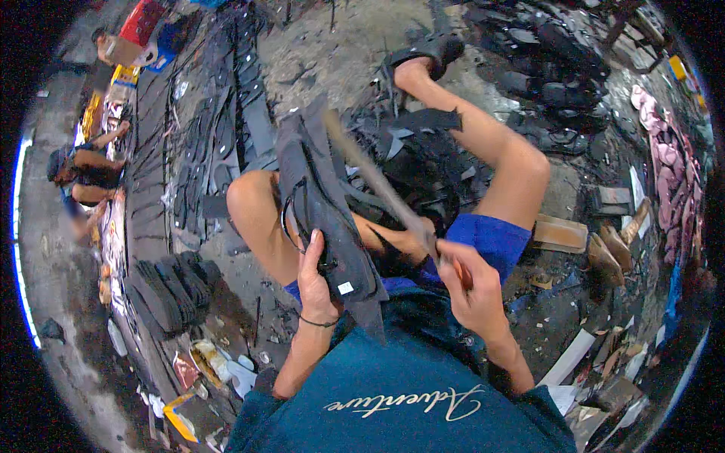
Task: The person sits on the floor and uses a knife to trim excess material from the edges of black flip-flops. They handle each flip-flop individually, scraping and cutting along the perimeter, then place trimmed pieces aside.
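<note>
My left hand (314, 291) grips a black flip-flop (332, 230) with a small white sticker near its heel, the thumb lying over its edge. Under the flip-flop is a longer dark rubber sheet (308, 124), which sticks out past both ends. My right hand (474, 291) is closed around the handle end of a long, narrow knife (381, 185); a bit of orange shows at the fingers. Slightly blurred, the blade slants up and left, its tip near the far end of the sheet. Whether the blade touches the rubber I cannot tell.
Black scraps (423, 170) lie between my bare legs. Cut soles (170, 294) stand grouped at the left, beside long dark strips (151, 181). Black footwear (551, 75) is heaped at the far right, near pink pieces (676, 181) and a wooden block (559, 234). Another person (87, 170) sits far left.
</note>
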`<state>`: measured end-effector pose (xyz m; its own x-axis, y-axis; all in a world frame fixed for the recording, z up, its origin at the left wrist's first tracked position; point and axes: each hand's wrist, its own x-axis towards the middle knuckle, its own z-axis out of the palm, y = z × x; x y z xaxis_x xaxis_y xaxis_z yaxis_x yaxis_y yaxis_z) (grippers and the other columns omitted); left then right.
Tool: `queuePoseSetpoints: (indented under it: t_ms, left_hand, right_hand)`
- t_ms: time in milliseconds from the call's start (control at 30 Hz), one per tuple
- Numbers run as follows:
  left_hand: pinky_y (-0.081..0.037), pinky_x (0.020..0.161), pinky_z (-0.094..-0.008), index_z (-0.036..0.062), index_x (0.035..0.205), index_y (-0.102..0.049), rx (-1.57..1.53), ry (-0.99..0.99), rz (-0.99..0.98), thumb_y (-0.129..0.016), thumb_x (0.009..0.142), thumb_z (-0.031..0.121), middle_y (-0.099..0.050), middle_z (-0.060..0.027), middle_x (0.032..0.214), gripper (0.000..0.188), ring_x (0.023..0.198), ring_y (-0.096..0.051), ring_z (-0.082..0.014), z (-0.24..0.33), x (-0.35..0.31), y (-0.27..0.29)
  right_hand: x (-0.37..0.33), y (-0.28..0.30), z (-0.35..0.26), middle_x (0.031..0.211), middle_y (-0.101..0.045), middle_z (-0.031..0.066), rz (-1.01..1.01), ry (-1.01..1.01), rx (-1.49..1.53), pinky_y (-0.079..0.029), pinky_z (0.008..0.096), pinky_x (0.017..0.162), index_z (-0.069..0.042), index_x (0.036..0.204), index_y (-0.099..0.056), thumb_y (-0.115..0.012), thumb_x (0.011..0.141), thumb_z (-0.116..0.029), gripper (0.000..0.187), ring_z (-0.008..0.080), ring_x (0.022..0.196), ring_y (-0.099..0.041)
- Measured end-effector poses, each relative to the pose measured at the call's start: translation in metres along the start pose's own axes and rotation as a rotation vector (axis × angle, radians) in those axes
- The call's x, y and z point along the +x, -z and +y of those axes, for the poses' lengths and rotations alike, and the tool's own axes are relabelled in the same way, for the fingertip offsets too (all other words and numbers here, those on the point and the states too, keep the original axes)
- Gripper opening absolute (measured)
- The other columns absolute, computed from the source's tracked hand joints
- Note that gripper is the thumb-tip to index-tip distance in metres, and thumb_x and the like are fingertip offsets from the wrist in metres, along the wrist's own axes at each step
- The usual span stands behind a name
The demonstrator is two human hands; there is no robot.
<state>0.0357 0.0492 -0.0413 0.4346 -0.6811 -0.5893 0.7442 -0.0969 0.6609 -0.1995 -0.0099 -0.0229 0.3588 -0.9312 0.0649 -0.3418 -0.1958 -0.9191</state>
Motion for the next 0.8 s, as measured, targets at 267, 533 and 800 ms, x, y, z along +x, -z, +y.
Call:
queuePoseSetpoints:
  t_ms: [267,533,800]
  left_hand:
    - [-0.054,0.087,-0.0351,0.0093,0.135,-0.049,0.020,-0.032,0.072,-0.058,0.098,0.025,-0.065,-0.0049,0.113,0.042,0.099,-0.065,-0.0195,-0.002,-0.019,0.003]
    - [-0.054,0.088,-0.0341,0.0067,0.137,-0.047,0.085,-0.019,-0.003,-0.058,0.097,0.020,-0.064,-0.0091,0.116,0.044,0.098,-0.066,-0.0197,-0.008,-0.019,0.012]
    - [-0.052,0.089,-0.0322,0.0055,0.138,-0.046,0.186,-0.013,0.036,-0.060,0.096,0.022,-0.063,-0.0086,0.118,0.047,0.101,-0.064,-0.0177,-0.009,-0.015,0.025]
  right_hand:
    - [-0.054,0.010,-0.011,0.081,-0.069,0.0114,-0.309,-0.191,0.028,-0.050,0.0322,0.054,-0.007,0.115,-0.070,-0.076,0.084,-0.017,0.032,0.0198,0.058,-0.061]
    - [-0.010,-0.030,-0.020,0.077,-0.068,0.0144,-0.210,-0.161,0.011,-0.053,0.0361,0.056,-0.007,0.114,-0.070,-0.071,0.090,-0.021,0.028,0.0252,0.060,-0.065]
    - [0.032,-0.051,-0.014,0.086,-0.072,0.0197,-0.355,-0.297,0.067,-0.054,0.0397,0.062,-0.006,0.113,-0.071,-0.067,0.092,-0.028,0.031,0.0307,0.067,-0.069]
